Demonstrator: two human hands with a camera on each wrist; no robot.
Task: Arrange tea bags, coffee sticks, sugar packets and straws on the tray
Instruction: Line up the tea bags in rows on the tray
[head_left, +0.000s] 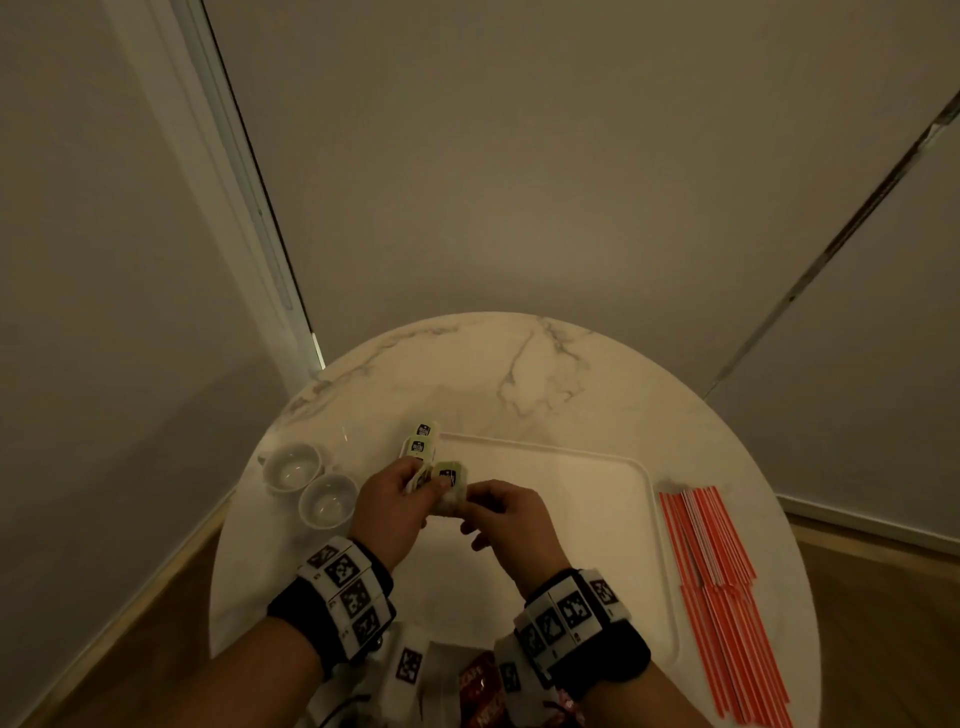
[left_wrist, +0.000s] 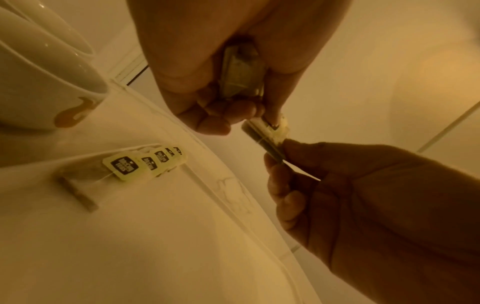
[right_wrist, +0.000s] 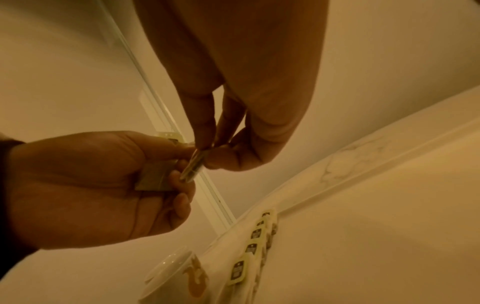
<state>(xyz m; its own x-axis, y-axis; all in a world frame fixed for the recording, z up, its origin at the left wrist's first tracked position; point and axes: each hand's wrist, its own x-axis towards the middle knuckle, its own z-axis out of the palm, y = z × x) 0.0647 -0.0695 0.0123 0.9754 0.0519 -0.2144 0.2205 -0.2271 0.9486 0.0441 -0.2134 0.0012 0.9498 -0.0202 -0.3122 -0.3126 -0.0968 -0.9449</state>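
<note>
While the left hand (head_left: 395, 501) grips a small stack of tea bags (left_wrist: 241, 71), the right hand (head_left: 506, 512) pinches one tea bag (left_wrist: 265, 135) between thumb and fingertips, just beside that stack, above the left part of the white tray (head_left: 644, 470). Along the tray's left edge lies a row of tea bags (left_wrist: 145, 162) with their tags up. Two white cups (head_left: 306, 480) stand left of the tray on the marble table (head_left: 519, 364), and red-striped straws (head_left: 722, 577) lie to its right.

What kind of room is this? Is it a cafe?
Probably a hotel room or a home tea corner, not certainly a cafe: a small round marble table against plain walls, two white cups, and a tray for tea bags.
</note>
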